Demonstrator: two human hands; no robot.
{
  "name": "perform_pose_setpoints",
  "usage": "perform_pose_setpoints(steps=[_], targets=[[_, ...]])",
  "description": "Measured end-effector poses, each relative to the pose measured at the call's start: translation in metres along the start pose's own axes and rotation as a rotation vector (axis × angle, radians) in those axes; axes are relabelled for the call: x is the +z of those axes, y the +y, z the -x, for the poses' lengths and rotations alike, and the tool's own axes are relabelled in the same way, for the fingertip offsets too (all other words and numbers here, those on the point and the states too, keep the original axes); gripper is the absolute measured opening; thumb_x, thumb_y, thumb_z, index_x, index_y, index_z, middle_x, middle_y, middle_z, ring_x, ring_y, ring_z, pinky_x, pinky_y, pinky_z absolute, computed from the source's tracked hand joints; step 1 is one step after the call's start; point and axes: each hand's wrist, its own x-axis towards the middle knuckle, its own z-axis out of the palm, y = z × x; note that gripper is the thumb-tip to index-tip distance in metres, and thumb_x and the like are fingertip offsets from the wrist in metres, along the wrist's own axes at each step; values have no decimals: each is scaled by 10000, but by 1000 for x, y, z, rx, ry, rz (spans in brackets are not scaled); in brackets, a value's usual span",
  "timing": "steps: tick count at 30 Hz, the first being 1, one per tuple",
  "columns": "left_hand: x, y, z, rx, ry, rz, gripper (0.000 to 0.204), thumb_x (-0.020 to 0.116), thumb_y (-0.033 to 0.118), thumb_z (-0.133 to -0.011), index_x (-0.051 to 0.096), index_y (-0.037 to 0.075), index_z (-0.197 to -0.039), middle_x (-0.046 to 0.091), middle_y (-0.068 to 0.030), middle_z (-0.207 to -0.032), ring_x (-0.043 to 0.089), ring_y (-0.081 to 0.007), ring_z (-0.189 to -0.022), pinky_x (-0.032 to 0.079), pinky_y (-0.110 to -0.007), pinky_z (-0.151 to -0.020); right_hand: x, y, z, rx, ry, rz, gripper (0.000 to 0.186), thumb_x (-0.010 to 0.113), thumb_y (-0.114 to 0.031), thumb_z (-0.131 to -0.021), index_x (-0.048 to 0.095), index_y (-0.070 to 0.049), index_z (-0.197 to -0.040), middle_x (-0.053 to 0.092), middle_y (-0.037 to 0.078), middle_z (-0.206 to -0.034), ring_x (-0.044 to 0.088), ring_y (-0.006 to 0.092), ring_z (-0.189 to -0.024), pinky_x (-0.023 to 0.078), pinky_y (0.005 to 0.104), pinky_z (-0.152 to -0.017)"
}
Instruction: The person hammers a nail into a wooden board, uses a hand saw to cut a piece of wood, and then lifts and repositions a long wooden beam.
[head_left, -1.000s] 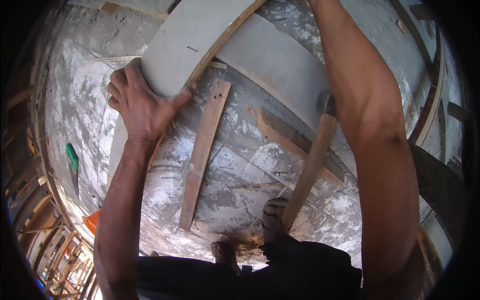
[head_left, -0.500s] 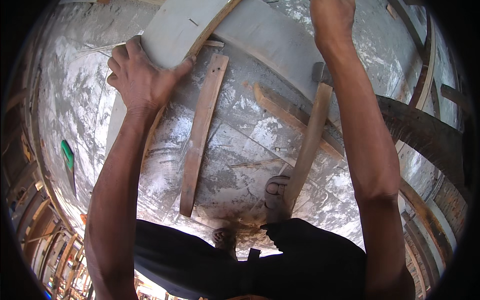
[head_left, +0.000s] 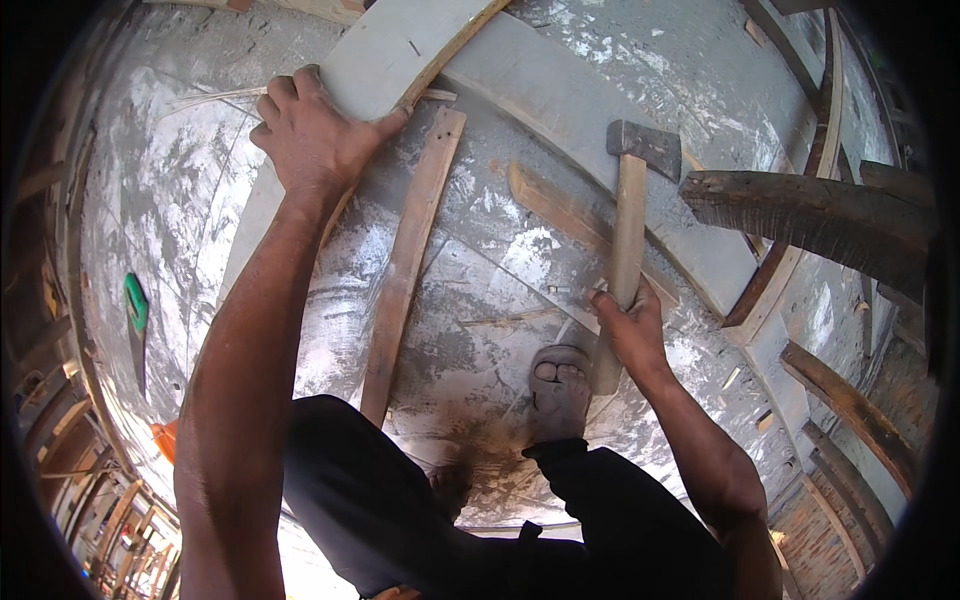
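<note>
Right of the grey board — its near end gripped by the left hand's fingers — the wooden-handled tool seems stiff, head-heavy, best held where the right hand's fingers clamp it.

Upper board: plain pale grey, brown edge. Lower board: grey, brownish along near edge. Hammer: dark grey head, tan handle. Wood strip: brown, dark spots near far end. Floor: blotchy grey and white. Bladed tool: bright green handle. Trousers: solid black. Beam: dark brown, fine pale streaks.
</note>
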Motion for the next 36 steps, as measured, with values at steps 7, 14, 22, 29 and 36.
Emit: perform_pose_setpoints(steps=[7,14,22,29,36], targets=[[-12,3,1,-29,-35,26,1059,848,663,-635,510,5,-1393,472,-179,-1341,434,-343,-1298,367,-545,-1068,-13,-90,22,-321,-265,3,489,768,-270,-952,560,-20,-1318,726,124,-1047,718,226,-993,575,370,-824],[-10,-8,2,-18,17,91,1030,863,634,-630,516,12,-1374,486,-154,-1310,447,-325,-1269,371,-543,-1037,10,-209,13,-798,-48,480,419,658,-298,-1029,522,-22,-1315,711,166,-853,724,246,-760,557,386,-661],[-14,-5,0,-14,-10,138,1028,883,603,-626,511,15,-1383,491,-149,-1317,439,-324,-1290,361,-546,-1044,8,-226,10,-796,55,869,361,649,-225,-1025,496,-8,-1270,686,243,-756,743,347,-707,548,450,-612],[-10,-10,5,-14,5,95,1048,880,621,-624,510,23,-1401,507,-141,-1317,444,-320,-1288,362,-555,-1048,15,-253,28,-1004,161,632,399,654,-210,-1020,457,-20,-1310,681,269,-754,740,381,-691,539,447,-568],[-6,-9,2,-29,-9,122,1036,866,640,-638,514,19,-1389,499,-157,-1314,438,-321,-1290,367,-547,-1041,9,-228,8,-789,58,859,364,646,-189,-1017,463,-11,-1275,673,280,-753,739,431,-738,546,459,-593]])
